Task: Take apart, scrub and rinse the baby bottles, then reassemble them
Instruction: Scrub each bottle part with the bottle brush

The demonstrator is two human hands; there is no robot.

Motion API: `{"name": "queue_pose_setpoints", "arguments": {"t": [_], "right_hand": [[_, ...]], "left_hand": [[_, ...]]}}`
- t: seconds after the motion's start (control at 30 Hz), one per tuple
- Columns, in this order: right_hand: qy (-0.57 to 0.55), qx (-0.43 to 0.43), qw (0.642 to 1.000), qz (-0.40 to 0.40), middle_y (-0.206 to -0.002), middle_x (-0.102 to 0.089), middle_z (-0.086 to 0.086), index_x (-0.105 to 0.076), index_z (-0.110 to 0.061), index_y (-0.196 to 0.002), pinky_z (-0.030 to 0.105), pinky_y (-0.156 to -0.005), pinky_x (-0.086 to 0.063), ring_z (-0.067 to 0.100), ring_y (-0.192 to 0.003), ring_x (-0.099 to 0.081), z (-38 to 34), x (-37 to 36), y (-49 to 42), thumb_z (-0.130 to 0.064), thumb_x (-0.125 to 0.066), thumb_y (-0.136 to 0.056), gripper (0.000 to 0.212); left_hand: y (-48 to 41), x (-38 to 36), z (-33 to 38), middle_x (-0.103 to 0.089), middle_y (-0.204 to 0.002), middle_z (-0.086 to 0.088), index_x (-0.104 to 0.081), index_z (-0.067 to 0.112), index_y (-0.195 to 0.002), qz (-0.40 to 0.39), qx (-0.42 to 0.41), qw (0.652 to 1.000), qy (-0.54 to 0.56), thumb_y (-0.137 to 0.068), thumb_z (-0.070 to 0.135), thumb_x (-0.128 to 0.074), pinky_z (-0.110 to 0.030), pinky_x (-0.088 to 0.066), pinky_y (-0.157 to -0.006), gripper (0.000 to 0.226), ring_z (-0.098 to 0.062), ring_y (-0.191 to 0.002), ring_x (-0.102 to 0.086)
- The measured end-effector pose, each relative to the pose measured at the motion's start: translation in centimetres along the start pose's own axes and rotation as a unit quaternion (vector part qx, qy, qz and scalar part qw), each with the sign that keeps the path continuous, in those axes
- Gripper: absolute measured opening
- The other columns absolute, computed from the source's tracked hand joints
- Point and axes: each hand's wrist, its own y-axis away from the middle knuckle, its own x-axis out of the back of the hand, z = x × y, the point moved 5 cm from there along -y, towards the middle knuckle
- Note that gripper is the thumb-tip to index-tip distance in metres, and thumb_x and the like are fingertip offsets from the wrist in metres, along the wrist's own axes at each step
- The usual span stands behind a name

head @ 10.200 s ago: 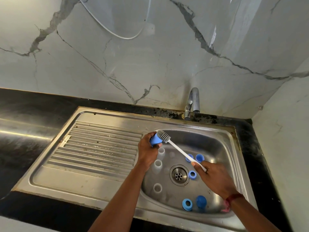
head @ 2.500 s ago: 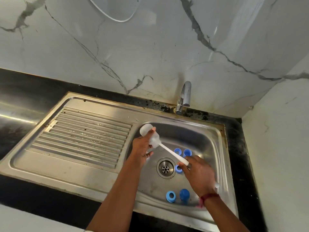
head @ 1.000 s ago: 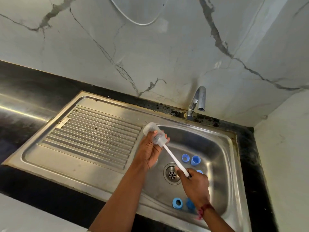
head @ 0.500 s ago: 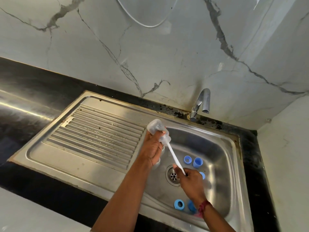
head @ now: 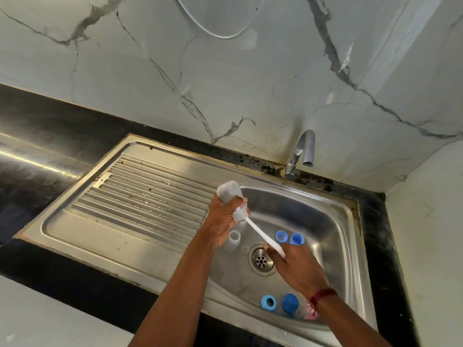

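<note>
Ten seconds on: left hand no longer holds blue cap against brush. It now grips clear bottle, base tipped toward upper left of frame. Brush head, earlier bare against cap, now sunk in bottle neck, only white handle showing. Right hand now over blue ring that lay beside drain. Three bottles stood at basin left; only one standing bottle now shows plainly.

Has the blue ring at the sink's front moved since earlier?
No. The blue ring still lies in front of the drain, beside the blue cap.
</note>
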Motion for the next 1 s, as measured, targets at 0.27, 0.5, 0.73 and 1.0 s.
{"name": "queue_pose_setpoints", "arguments": {"t": [0.27, 0.5, 0.73, 1.0], "right_hand": [[-0.023, 0.023, 0.997, 0.075, -0.052, -0.054, -0.003, -0.052, -0.022, -0.064, 0.029, -0.048, -0.046, 0.011, -0.048, -0.052, 1.4, -0.8, -0.2, -0.080, -0.024, -0.084, 0.067], [-0.197, -0.018, 0.974, 0.112, -0.044, -0.051, -0.017, -0.047, -0.031, -0.051, 0.016, -0.045, -0.035, 0.006, -0.045, -0.050, 0.0, -2.0, 1.3, -0.048, -0.061, -0.090, 0.045], [-0.332, -0.071, 0.934, 0.108, -0.046, -0.033, -0.006, -0.039, -0.006, -0.053, 0.027, -0.050, -0.032, 0.008, -0.047, -0.031, -1.1, -4.2, 1.3, -0.041, -0.062, -0.093, 0.058], [-0.385, -0.073, 0.918, 0.061, -0.053, -0.028, -0.002, -0.030, -0.013, -0.059, 0.017, -0.048, -0.026, 0.010, -0.050, -0.026, -2.7, -4.0, 0.8, -0.052, -0.054, -0.092, 0.057]], "left_hand": [[0.9, -1.3, -0.8, -0.061, -0.084, -0.014, -0.058, 0.006, -0.099, -0.062, 0.022, 0.986, 0.155, -0.061, 0.021, -0.081, -0.055, -0.047, -0.102, 0.047, -0.023, -0.074, -0.059], [0.9, -2.8, -0.5, -0.065, -0.088, -0.011, -0.068, 0.010, -0.091, -0.055, -0.008, 0.981, 0.183, -0.052, 0.022, -0.095, -0.055, -0.051, -0.099, 0.049, -0.021, -0.081, -0.063], [0.5, -3.7, 0.1, -0.066, -0.090, -0.006, -0.075, 0.018, -0.081, -0.076, -0.040, 0.979, 0.182, -0.047, 0.027, -0.099, -0.060, -0.037, -0.109, 0.042, -0.019, -0.087, -0.063], [0.0, -3.2, 1.2, -0.067, -0.091, -0.005, -0.062, 0.012, -0.109, -0.029, -0.056, 0.996, 0.067, -0.066, 0.010, -0.080, -0.052, -0.046, -0.101, 0.048, -0.022, -0.090, -0.063]]}}
